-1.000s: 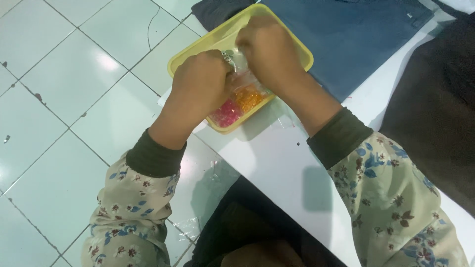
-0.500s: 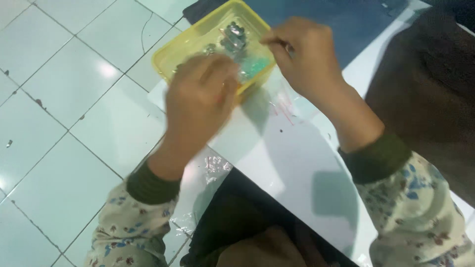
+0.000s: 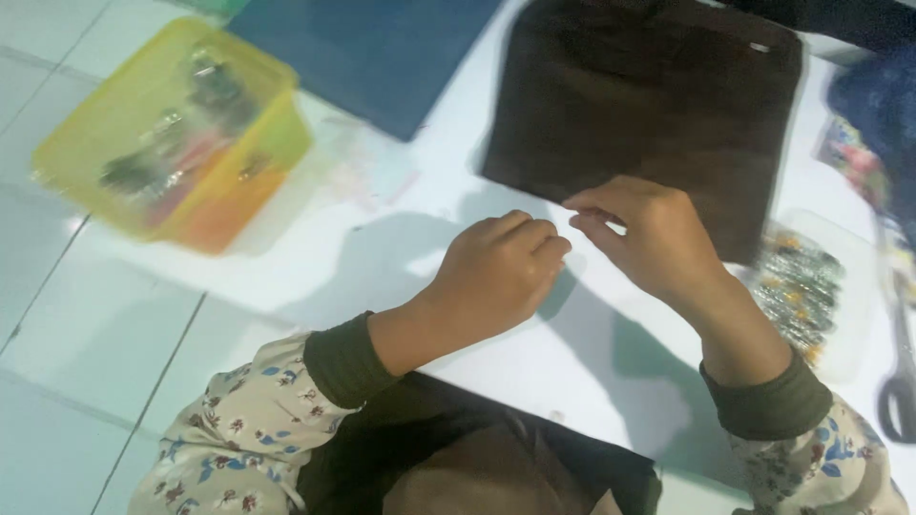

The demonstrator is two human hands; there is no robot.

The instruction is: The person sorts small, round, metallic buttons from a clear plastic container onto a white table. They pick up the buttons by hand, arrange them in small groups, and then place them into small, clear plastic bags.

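While both hands meet at the centre of the frame, the left hand (image 3: 496, 272) is curled into a loose fist, knuckles up, with its fingertips tucked under; whether it grips anything cannot be told. The right hand (image 3: 654, 238) lies just beside it, thumb and forefinger pinched together at their tips, the other fingers bent. Whatever is pinched is too small to make out. The two hands are near each other, fingertips almost touching, above a white sheet (image 3: 401, 277) that covers the middle of the frame.

Directly above the right hand, in the upper centre, lies a dark brown cloth (image 3: 658, 95), flat and roughly square; the right hand's fingers overlap its lower edge. A blue cloth (image 3: 382, 52) lies at the upper left centre, well apart from the hands. At the upper left a yellow tub (image 3: 253, 153) stands half on the sheet and half on the tiled floor (image 3: 86, 334); its contents are blurred, showing grey, pink and orange.

At the right edge, just beside the right wrist, a clear tray (image 3: 811, 296) holds small shiny pieces in rows. Scissors (image 3: 897, 381) lie at the lower right edge, partly cut off. Both forearms wear floral sleeves (image 3: 248, 429) with dark green cuffs. Dark fabric fills the lower centre between the arms.
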